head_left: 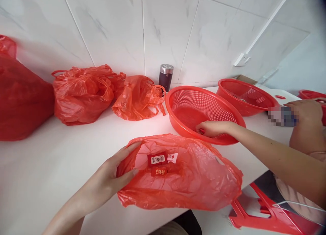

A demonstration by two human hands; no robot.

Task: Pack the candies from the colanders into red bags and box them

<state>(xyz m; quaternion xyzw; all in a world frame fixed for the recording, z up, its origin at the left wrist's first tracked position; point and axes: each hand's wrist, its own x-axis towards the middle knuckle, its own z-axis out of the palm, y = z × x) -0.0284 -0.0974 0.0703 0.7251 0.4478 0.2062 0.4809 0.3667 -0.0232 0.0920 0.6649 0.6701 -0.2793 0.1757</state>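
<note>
My left hand (107, 173) grips the left side of a thin red plastic bag (203, 180), thumb at the inner face, and its mouth gapes toward me. Inside lie a dark red packet (157, 159) with a white label, a smaller red packet (159, 171) with pale characters and a pinkish-white wrapped piece (172, 157). My right hand (212, 129) reaches over the near rim of a red perforated plastic basket (178, 102). Its fingers are closed on a small red item (202, 131), too hidden to name exactly.
Along the tiled wall stand a large red bag (22, 95), two more red bags (84, 95) and a dark flask (166, 77). A second red basket (248, 95) is behind mine. A co-worker's hand (308, 114) is at right, above a red stool (270, 214).
</note>
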